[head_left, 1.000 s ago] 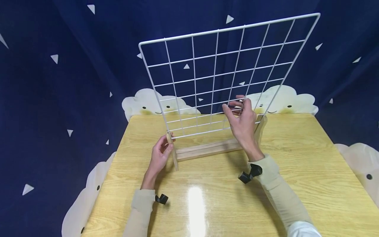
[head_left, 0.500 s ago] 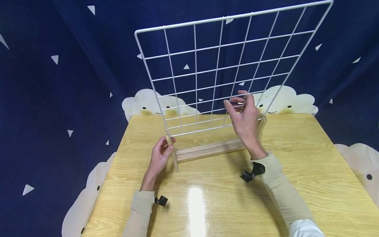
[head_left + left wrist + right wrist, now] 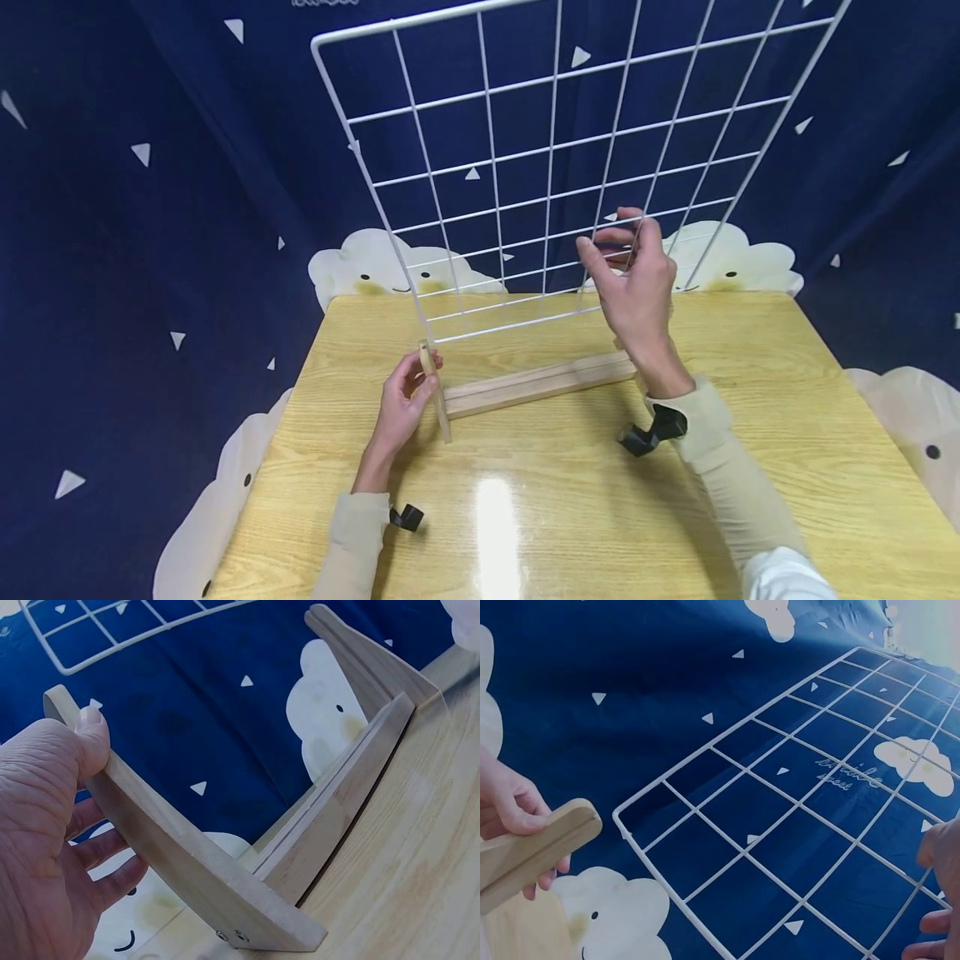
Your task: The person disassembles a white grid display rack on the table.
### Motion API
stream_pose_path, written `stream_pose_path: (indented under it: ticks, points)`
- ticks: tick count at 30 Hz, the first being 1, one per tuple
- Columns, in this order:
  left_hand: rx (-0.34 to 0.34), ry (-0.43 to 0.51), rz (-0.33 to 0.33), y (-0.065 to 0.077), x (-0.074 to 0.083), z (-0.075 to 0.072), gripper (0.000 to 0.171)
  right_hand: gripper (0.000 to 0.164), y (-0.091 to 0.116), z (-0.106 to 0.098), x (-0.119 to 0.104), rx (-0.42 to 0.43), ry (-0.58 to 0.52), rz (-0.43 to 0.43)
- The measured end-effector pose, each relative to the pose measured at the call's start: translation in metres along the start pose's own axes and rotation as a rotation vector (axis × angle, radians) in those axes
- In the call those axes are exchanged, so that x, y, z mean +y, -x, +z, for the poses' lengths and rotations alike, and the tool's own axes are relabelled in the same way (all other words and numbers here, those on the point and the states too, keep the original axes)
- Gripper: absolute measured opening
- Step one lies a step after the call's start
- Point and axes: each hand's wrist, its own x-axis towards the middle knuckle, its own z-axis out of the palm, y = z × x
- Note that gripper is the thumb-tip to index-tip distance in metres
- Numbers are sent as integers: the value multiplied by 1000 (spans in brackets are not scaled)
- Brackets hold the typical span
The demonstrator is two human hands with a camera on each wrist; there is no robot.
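Observation:
My left hand (image 3: 401, 402) pinches the upper end of the left side piece (image 3: 436, 396) of a pale wooden stand. In the left wrist view, the thumb lies on top of that side piece, with fingers behind it. A grooved crossbar (image 3: 540, 386) joins it to the right side piece (image 3: 367, 664). With curled fingers, my right hand (image 3: 637, 292) holds a white wire grid panel (image 3: 551, 148) near its lower right part. The panel is tilted above and behind the stand. In the right wrist view, a gap separates the panel's corner from the stand's end.
The stand rests on a light wood-grain table (image 3: 765, 433). Behind it hangs a dark blue curtain (image 3: 187, 208) with white triangles and smiling clouds (image 3: 375, 262). A small black camera (image 3: 652, 429) sits at the right wrist.
The right hand has lifted the grid panel up and slightly right, so its top edge now partly leaves the head view. The left hand and the stand have stayed nearly in place.

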Motion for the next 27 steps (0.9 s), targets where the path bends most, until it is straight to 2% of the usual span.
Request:
stream_pose_path:
  ticks: [8, 19, 27]
  points:
    - [19, -8, 6, 6, 2, -3, 38, 54, -1, -11, -2, -33, -17, 80]
    - [64, -11, 28, 17, 7, -12, 39, 54, 0, -27, 9, -51, -51, 140]
    - [94, -8, 18, 27, 11, -18, 39, 51, 4, -40, 17, -72, -23, 154]
